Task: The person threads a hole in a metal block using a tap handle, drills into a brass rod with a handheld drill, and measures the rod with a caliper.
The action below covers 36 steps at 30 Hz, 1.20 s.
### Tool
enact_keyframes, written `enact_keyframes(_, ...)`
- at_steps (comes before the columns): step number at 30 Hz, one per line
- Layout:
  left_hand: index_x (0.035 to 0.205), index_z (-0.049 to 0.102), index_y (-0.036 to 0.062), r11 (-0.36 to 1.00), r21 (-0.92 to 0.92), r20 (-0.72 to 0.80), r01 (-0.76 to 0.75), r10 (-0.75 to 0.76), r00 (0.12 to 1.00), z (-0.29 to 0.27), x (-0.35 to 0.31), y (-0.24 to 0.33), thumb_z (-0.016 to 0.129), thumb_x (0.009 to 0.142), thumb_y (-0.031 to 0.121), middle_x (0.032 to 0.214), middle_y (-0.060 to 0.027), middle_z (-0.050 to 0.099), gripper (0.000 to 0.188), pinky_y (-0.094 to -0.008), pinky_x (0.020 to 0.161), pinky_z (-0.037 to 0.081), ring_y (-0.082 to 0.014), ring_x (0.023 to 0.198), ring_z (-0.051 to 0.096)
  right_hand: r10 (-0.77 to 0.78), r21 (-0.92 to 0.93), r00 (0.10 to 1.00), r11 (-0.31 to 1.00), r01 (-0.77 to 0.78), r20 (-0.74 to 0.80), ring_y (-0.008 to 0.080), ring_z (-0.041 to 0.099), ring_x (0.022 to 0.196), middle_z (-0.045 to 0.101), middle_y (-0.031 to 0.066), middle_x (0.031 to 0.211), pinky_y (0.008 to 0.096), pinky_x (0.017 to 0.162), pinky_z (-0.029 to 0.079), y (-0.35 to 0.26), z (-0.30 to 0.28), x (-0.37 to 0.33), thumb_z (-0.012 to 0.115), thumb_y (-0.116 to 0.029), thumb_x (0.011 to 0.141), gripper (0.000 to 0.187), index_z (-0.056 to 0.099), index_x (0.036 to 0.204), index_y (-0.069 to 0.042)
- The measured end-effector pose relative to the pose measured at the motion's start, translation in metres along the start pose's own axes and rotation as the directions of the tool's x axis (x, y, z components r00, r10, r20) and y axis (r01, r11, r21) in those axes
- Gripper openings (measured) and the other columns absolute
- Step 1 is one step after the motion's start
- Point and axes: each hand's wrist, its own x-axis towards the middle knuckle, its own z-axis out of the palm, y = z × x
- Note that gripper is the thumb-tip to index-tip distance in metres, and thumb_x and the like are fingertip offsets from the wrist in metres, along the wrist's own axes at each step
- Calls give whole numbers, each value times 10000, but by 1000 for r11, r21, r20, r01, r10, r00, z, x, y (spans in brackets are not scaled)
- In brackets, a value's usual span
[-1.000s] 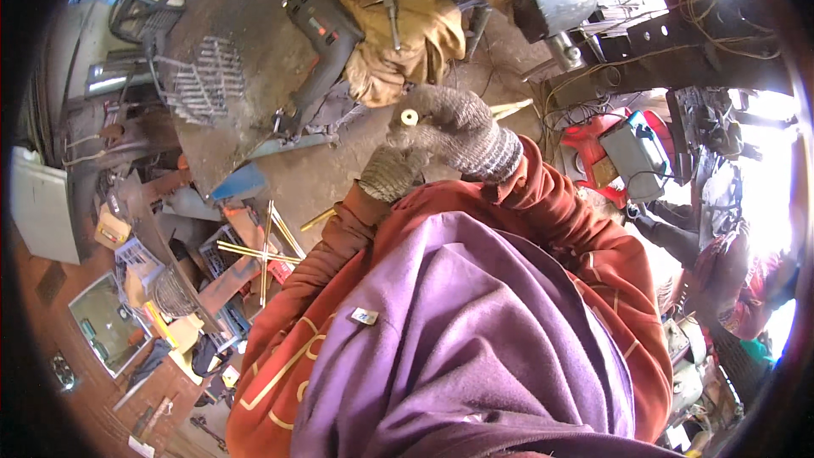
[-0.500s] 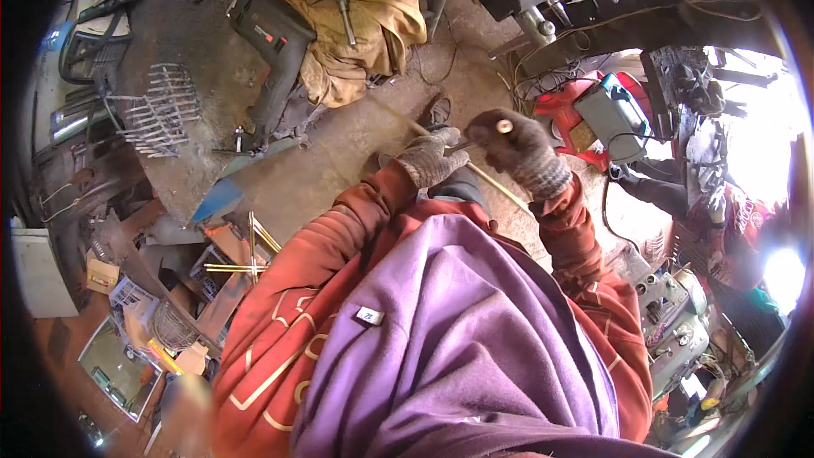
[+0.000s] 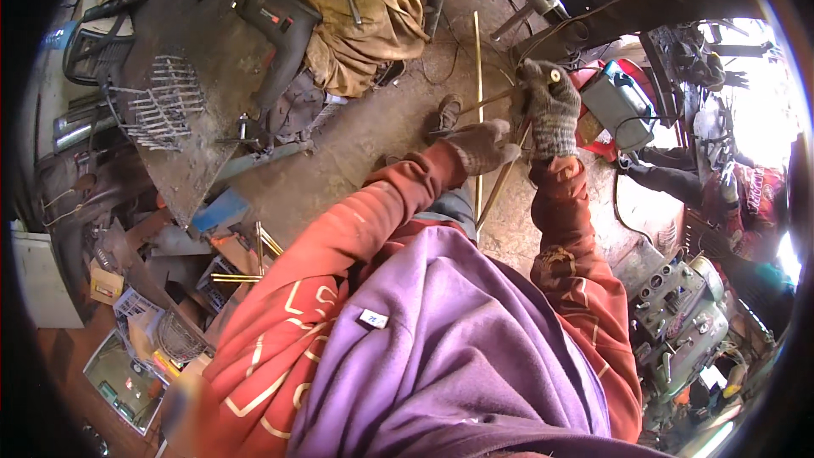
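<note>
Ahead of me, my left hand, in a grey-brown knit glove, is closed around a thin brass-coloured rod. The rod stands nearly straight up in view, showing above and below the fingers. To its right, my right hand, also gloved, is closed on a tool with a round brass-coloured end; the fist hides most of it. A narrow brown strip reaches left from that fist; I cannot tell if it belongs to the tool. A second slanting rod runs below the hands.
On the workbench at left are a black power drill, several metal rods welded into a grid, and a tan cloth. More brass-coloured rods lie lower left. A grey-green machine and another person are at right.
Both hands have moved: the left to the right, the right up and to the right. The rod has swung from a diagonal to nearly upright in view.
</note>
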Motion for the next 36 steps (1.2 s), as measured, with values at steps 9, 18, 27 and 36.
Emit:
enact_keyframes(9,1102,716,36,859,-510,-106,45,-115,988,-28,28,5,630,1022,347,926,-97,715,333,-367,794,517,-184,868,664,16,105,963,994,12,-268,139,695,611,735,45,761,306,579,573,-5,26,55,827,-265,938,271,755,1039,-24)
enact_keyframes(18,1010,758,65,941,-304,-372,151,-263,890,-93,-30,-25,706,1017,502,819,-6,719,440,-341,624,496,-130,722,636,-94,166,990,983,77,103,129,708,848,747,42,1039,289,718,577,-39,12,-6,660,-345,1076,330,717,1219,-53)
enact_keyframes(27,819,766,8,959,-282,-650,10,-198,734,-138,-69,-34,741,991,455,706,-99,716,479,-358,664,505,-139,680,646,-737,-36,674,676,736,-43,245,643,1193,620,149,1383,381,1022,528,-117,30,65,832,-297,944,697,502,1486,-10)
enact_keyframes(36,905,749,48,869,-495,-658,8,-381,650,-175,-62,28,683,1045,408,814,-11,701,392,-324,761,495,-117,784,617,-613,-603,658,343,720,437,468,588,1247,543,303,1420,515,1060,498,-220,67,96,956,-646,572,1220,490,1484,16)
